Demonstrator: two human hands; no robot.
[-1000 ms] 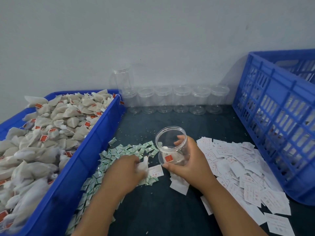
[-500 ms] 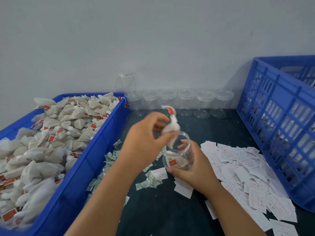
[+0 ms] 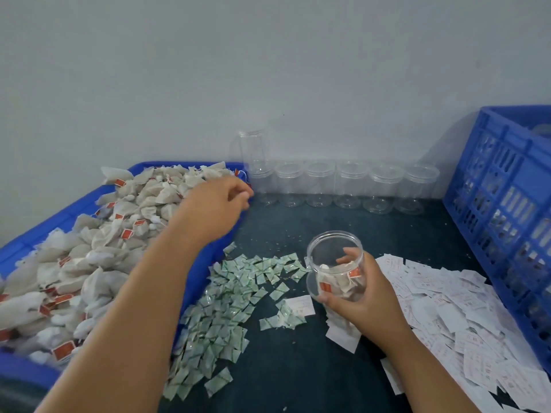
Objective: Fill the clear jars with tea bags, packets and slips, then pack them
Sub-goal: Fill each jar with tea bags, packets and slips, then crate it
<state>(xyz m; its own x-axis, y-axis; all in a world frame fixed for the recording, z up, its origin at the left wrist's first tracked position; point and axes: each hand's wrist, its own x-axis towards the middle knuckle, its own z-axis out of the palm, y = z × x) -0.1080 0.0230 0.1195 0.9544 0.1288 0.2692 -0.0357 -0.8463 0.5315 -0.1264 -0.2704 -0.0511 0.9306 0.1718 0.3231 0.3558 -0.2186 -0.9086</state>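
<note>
**Jar** (image 3: pixel 334 254): one, clear, tilted, my right hand (image 3: pixel 363 299) gripping its lower half.
Contents: a few tea bags (image 3: pixel 340 281) with red tags, lying at the bottom. I can make out no packet or slip inside. I judge the filling barely begun.

**Left hand** (image 3: pixel 214 207): over the far corner of the blue tray (image 3: pixel 143 166), fingers curled. I cannot tell whether they pinch a bag.

**Heap** (image 3: pixel 98 263) of loose bags: under and left of my left forearm, plentiful.

**Green packets** (image 3: pixel 238 287): spread between my two hands.

**White slips** (image 3: pixel 447 308): right of my right hand and under its wrist.

**Empty jars** (image 3: pixel 351 186): a row beyond both hands, one more stacked on the leftmost. All are unfilled.

**Blue crate** (image 3: pixel 507 186): right of my right hand, contents unclear through the lattice. Packing of this jar is not yet done.
</note>
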